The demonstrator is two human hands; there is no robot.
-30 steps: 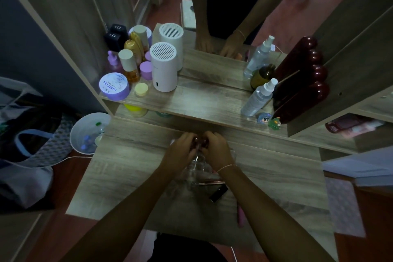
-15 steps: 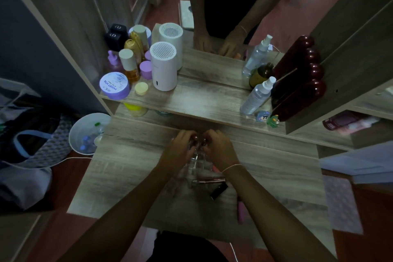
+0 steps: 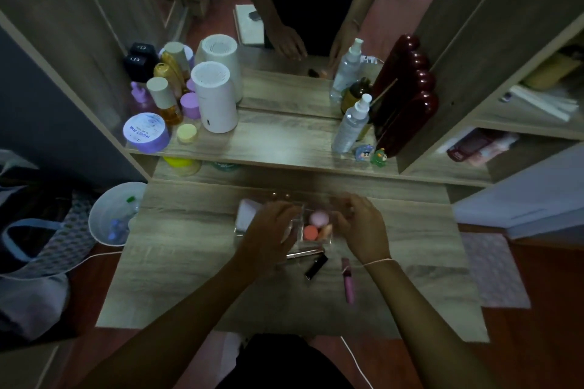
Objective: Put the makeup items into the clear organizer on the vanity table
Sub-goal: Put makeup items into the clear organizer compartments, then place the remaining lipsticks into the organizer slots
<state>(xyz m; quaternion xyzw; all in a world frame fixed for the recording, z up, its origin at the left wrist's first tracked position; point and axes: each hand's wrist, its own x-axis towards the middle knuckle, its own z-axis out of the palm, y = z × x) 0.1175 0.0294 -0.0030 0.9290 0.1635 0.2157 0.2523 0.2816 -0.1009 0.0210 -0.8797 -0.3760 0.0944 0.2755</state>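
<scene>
The clear organizer [image 3: 317,242] sits in the middle of the wooden vanity table [image 3: 189,262]. It holds a pink sponge [image 3: 318,218], an orange sponge [image 3: 310,232] and white pads [image 3: 248,213] at its left end. My left hand [image 3: 271,230] hovers over its left half with fingers spread. My right hand [image 3: 361,227] is at its right side, fingers loosely curled and holding nothing. In front of the organizer lie a rose-gold tube [image 3: 305,252], a black lipstick [image 3: 316,267] and a pink tube [image 3: 347,281].
A raised shelf behind carries a white humidifier [image 3: 215,98], a purple jar [image 3: 146,133], several bottles, a spray bottle [image 3: 352,123] and a dark red bumpy object [image 3: 407,98] against a mirror. A white bin [image 3: 110,215] stands off the table's left edge.
My hands were pressed together over the organizer's far middle around a small dark item. Now they have parted to either side, which uncovers the sponges inside.
</scene>
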